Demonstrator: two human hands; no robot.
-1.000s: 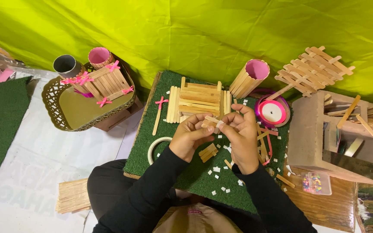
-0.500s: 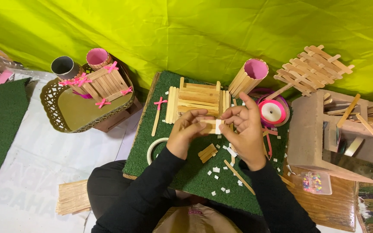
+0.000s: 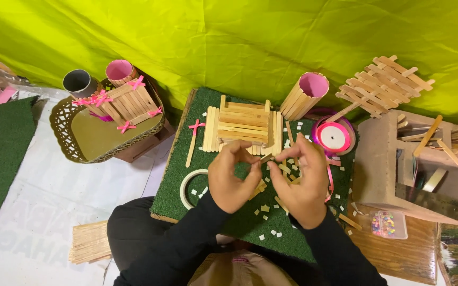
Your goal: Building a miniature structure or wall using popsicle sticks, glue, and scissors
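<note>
My left hand (image 3: 232, 177) and my right hand (image 3: 301, 180) meet over a green grass-like mat (image 3: 178, 182). Together their fingertips pinch a short wooden stick piece (image 3: 267, 157) between them. Just beyond the hands lies a flat box built of wooden craft sticks (image 3: 242, 124). Small white paper bits and stick offcuts (image 3: 263, 208) are scattered on the mat under my wrists. A ring of tape (image 3: 189, 186) lies left of my left hand.
A pink ribbon spool (image 3: 333, 136) and a stick-clad cup with pink lining (image 3: 306, 95) sit at the mat's far right. A gold tray (image 3: 99, 140) with a stick basket stands at left. A cardboard box (image 3: 382, 169) with sticks stands at right. Loose sticks (image 3: 88, 242) lie near my knee.
Both hands have shifted slightly nearer and lower over the mat; the small piece stays pinched between the fingertips.
</note>
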